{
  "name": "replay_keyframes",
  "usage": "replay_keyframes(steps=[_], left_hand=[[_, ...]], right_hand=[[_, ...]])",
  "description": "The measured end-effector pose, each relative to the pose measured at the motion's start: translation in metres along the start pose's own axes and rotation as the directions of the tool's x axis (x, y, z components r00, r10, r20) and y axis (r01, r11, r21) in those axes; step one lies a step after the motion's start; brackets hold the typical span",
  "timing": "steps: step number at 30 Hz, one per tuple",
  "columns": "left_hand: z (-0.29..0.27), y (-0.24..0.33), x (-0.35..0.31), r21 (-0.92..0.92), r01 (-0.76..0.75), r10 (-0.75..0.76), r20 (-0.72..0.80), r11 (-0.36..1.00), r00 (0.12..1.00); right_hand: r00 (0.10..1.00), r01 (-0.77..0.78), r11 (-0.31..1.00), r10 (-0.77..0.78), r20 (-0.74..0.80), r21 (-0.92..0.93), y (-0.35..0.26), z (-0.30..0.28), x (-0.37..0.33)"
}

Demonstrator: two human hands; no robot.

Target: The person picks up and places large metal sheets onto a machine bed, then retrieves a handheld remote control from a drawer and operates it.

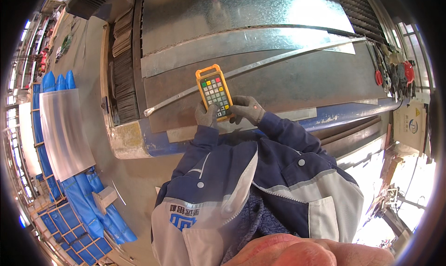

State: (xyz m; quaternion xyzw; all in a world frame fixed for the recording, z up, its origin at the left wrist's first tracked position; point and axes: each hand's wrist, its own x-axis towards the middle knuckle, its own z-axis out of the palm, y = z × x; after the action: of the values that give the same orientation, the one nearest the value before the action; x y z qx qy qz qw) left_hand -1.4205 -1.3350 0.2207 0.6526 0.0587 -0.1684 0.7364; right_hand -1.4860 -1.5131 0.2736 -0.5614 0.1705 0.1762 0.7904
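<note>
An orange handheld remote control (215,90) with a grid of coloured keys is held upright over the near edge of a metal worktable. My left hand (206,115), in a grey glove, wraps its lower left side, the thumb lying over the bottom keys. On the lower right side, my gloved right hand (247,109) grips the same remote with bent fingers. Beneath and behind it, a long thin metal bar (274,58) lies slantwise across a dark steel sheet (297,80).
Shiny metal sheets (232,10) cover the far part of the table. Pliers with red handles (378,75) and other tools lie at its right end. A blue rail (344,119) runs along the front. To the left, a pale sheet (65,131) rests on blue-wrapped stacks (81,196).
</note>
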Motion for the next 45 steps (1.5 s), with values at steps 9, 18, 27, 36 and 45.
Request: replay_keyframes(steps=[9, 18, 27, 36, 45], left_hand=[[-0.004, 0.006, -0.007, 0.05, 0.027, -0.032, 0.103, 0.998, 0.994], [-0.023, 0.002, -0.013, 0.085, -0.106, 0.073, 0.322, 0.991, 0.944], [-0.013, 0.004, -0.026, 0.026, 0.119, -0.121, 0.284, 0.993, 0.951], [-0.015, 0.015, -0.019, 0.003, 0.057, -0.054, 0.399, 0.998, 0.916], [-0.017, 0.021, -0.014, -0.142, 0.25, -0.167, 0.436, 0.958, 0.885]], right_hand=[[0.997, 0.015, 0.996, -0.009, -0.077, 0.083, 0.017, -0.003, -0.001], [0.983, -0.044, 0.999, 0.043, -0.176, 0.0, 0.019, 0.009, 0.0], [0.955, -0.059, 0.99, 0.018, -0.297, -0.129, 0.012, 0.017, -0.002], [0.979, -0.06, 0.998, 0.066, -0.191, 0.036, 0.011, 0.01, -0.006], [0.989, -0.012, 1.0, 0.013, -0.147, 0.01, 0.017, 0.004, -0.005]])
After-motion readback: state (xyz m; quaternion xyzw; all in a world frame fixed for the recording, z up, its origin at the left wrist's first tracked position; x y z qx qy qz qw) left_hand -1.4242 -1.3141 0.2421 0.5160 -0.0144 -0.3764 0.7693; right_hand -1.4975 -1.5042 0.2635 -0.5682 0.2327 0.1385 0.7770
